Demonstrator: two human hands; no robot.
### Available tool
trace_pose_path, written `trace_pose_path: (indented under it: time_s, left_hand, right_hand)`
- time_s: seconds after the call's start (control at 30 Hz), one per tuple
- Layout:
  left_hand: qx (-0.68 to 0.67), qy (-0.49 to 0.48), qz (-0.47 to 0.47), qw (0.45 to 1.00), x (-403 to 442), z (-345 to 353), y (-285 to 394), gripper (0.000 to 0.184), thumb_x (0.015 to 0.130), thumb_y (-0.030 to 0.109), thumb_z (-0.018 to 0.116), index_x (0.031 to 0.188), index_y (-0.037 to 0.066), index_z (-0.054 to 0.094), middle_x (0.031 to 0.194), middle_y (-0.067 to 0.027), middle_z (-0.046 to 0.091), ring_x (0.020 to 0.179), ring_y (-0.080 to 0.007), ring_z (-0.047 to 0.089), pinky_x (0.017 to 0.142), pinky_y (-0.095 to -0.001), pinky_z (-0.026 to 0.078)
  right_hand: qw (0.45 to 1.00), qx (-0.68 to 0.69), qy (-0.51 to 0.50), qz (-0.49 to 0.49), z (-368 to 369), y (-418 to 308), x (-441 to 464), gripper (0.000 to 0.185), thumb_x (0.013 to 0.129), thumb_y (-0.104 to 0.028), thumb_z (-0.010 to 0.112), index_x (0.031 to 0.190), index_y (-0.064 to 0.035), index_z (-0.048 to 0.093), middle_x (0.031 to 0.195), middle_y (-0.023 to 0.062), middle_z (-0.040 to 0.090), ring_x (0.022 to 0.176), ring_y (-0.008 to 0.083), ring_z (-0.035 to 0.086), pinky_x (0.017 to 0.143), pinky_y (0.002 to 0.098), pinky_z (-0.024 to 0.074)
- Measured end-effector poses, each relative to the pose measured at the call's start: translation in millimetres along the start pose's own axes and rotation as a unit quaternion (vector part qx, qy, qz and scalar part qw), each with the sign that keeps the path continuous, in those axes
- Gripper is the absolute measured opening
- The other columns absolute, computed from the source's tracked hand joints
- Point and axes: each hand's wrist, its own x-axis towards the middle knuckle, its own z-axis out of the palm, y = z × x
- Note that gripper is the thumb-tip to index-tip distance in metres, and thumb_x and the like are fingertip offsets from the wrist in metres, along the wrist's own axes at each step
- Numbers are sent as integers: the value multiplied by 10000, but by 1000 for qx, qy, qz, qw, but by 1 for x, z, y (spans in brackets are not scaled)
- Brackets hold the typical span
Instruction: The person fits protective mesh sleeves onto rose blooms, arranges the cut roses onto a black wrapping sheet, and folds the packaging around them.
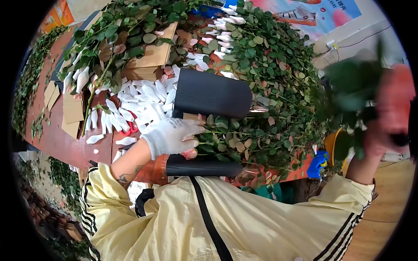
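Note:
My left hand (170, 134), in a white glove, curves over the head end of a bunch of leafy rose stems (235, 139). A bit of pink shows under its fingers; whether petal or fingertip I cannot tell. The bunch lies between two black ridged sheets (213, 92), one bent over above and one along the table edge. Far to the right, my right hand (389, 108) is raised and smeared by motion. Blurred green foliage (350, 87) moves with it, apparently in its grip; the fingers are indistinct.
White mesh sleeves (143, 93) are heaped left of the black sheet, beside red-handled scissors (130, 128). Cardboard pieces (73, 108) and mesh-capped buds (82, 79) lie further left. More leafy stems (270, 52) cover the back right. A blue device (318, 164) sits at the right edge.

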Motion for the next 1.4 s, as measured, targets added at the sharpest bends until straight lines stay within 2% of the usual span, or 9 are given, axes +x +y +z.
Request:
trace_pose_path:
  time_s: [0.1, 0.2, 0.27, 0.47, 0.5, 0.83, 1.17, 1.33, 1.4]
  left_hand:
    - [8, -36, -45, 998, -5, 24, -8, 474, 866, 384, 502, 1229, 85, 558, 1240, -124, 568, 1030, -322, 599, 881, -392, 471]
    - [47, -122, -81, 988, -8, 25, 1, 489, 864, 403, 506, 1239, 94, 551, 1238, -124, 569, 988, -315, 619, 852, -400, 481]
    - [56, -138, -111, 983, -11, 24, 5, 481, 867, 406, 499, 1244, 111, 549, 1233, -128, 570, 962, -305, 630, 827, -408, 487]
    - [45, -50, -67, 996, -16, 51, -10, 464, 866, 392, 500, 1253, 139, 546, 1290, -54, 551, 962, -276, 639, 823, -419, 486]
    - [62, -41, -63, 995, -18, 45, -4, 470, 865, 383, 502, 1262, 135, 538, 1321, -44, 531, 955, -271, 644, 825, -425, 481]
    - [43, 5, -62, 997, -16, 39, -2, 447, 854, 354, 553, 1233, 118, 571, 1277, -114, 556, 992, -253, 630, 809, -359, 488]
    - [6, -54, -143, 988, -12, 34, -1, 371, 871, 331, 537, 1176, 135, 619, 1278, -96, 560, 1009, -242, 626, 828, -352, 479]
    - [33, 70, -86, 993, 2, 26, -1, 348, 881, 266, 518, 1176, 111, 617, 1301, -118, 532, 997, -267, 625, 791, -375, 507]
    - [1, 65, -90, 994, 9, 19, 4, 330, 864, 102, 518, 1175, 27, 596, 1292, -147, 538, 1148, -286, 552, 932, -357, 453]
  right_hand:
    - [978, 118, -115, -126, 39, -58, 1, 394, 726, -190, 569, 1107, -91, 566, 1034, 114, 548, 931, 256, 568, 755, 415, 475]
    - [904, 205, -371, -55, 84, -143, -32, 403, 769, -217, 515, 1152, -95, 550, 1055, 131, 538, 963, 296, 557, 734, 375, 458]
    - [776, 249, -580, 17, 121, -188, -53, 464, 735, -185, 533, 1183, -64, 544, 1154, 139, 553, 1046, 261, 553, 904, 371, 436]
    - [858, 296, -403, 115, 164, -248, -126, 397, 779, -159, 518, 1152, -21, 527, 1051, 132, 571, 943, 277, 586, 772, 373, 493]
    - [804, 311, -480, 160, 161, -241, -107, 403, 757, -139, 539, 1143, -24, 528, 1079, 127, 571, 967, 263, 589, 781, 362, 500]
    - [845, 325, -393, 163, 165, -246, -142, 438, 758, -177, 552, 1186, -88, 529, 1112, 96, 567, 991, 265, 586, 799, 366, 501]
    - [822, 281, -479, 124, 157, -245, -141, 442, 757, -251, 586, 1170, -100, 545, 1038, 72, 562, 962, 240, 574, 756, 339, 487]
    - [830, 297, -447, 150, 159, -249, -143, 333, 832, -175, 476, 1133, -64, 565, 1030, 106, 578, 910, 236, 605, 688, 333, 487]
    - [831, 301, -440, 158, 158, -251, -147, 333, 839, -168, 466, 1140, -65, 563, 1044, 105, 577, 924, 231, 599, 699, 340, 487]
